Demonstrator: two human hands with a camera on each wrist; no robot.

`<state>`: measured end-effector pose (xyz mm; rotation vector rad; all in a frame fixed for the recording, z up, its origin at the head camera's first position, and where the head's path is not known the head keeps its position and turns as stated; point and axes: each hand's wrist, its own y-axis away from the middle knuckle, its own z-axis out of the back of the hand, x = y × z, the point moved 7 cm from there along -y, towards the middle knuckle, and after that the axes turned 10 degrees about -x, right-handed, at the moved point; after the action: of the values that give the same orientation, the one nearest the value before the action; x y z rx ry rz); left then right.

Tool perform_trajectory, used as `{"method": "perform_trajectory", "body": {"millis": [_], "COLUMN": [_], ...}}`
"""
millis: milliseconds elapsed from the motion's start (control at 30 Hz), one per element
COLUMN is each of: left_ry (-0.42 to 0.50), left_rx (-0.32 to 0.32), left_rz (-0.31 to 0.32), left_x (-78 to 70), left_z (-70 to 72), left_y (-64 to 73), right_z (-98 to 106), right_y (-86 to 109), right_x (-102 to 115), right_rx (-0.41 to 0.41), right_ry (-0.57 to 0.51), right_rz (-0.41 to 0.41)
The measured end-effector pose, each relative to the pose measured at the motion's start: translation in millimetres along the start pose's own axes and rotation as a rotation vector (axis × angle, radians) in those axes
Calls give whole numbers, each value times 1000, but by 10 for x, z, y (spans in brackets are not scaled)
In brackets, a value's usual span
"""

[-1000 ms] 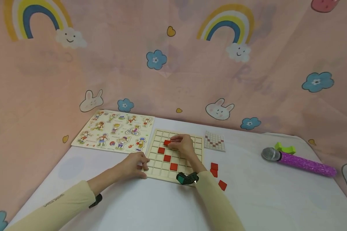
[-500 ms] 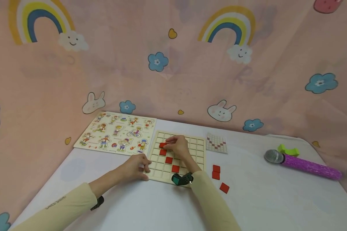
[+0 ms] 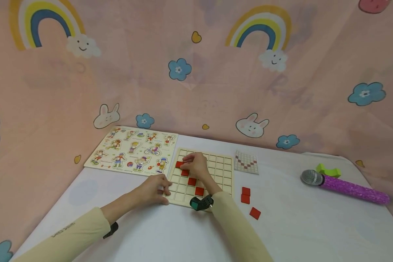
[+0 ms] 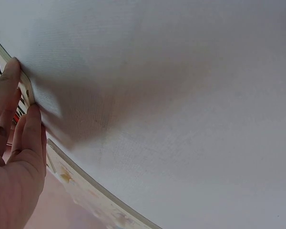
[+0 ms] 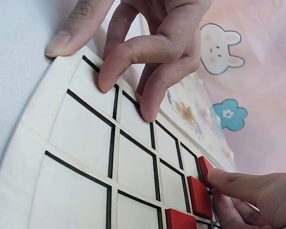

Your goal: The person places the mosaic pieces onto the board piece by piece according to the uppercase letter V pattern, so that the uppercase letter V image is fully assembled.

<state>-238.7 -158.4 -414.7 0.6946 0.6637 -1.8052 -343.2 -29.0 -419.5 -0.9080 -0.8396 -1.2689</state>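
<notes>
A wooden grid board lies on the white cloth, with a diagonal line of red tiles across its squares. My right hand pinches the uppermost red tile at the board's left side; the right wrist view shows the thumb against that tile. Below it sit further tiles, one mid-board and one lower. My left hand holds the board's near left corner, thumb at the front edge and curled fingers over the left side, as the left wrist view also shows.
A picture puzzle board lies to the left. Right of the grid are a small pattern card and three loose red tiles, one apart. Farther right are a purple microphone and a green block. A pink curtain hangs behind.
My right hand has slid left over the board with the top red tile, from right of the tile line to its upper left end. The left hand keeps its hold on the corner.
</notes>
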Motion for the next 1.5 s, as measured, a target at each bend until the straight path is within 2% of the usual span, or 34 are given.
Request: {"method": "perform_trajectory", "body": {"millis": [133, 167, 367, 667, 900, 1033, 1267, 1500], "left_ry": [-2, -1, -3, 5, 5, -6, -5, -14], "left_rx": [-4, -5, -9, -1, 3, 4, 1, -5], "left_rz": [11, 13, 13, 4, -5, -4, 7, 26], "left_x": [8, 8, 10, 15, -6, -22, -38, -34], "left_z": [4, 6, 17, 4, 7, 9, -11, 10], "left_y": [5, 6, 13, -2, -2, 2, -1, 16], "right_z": [-23, -32, -30, -22, 71, 198, 590, 963], "right_y": [-10, -28, -10, 8, 16, 37, 104, 184], "right_x": [13, 8, 43, 47, -4, -47, -215, -387], "right_rx": [8, 5, -9, -8, 30, 34, 38, 68], "right_ry": [-19, -29, -30, 1, -65, -113, -161, -113], "right_rz": [16, 48, 93, 54, -6, -9, -20, -31]}}
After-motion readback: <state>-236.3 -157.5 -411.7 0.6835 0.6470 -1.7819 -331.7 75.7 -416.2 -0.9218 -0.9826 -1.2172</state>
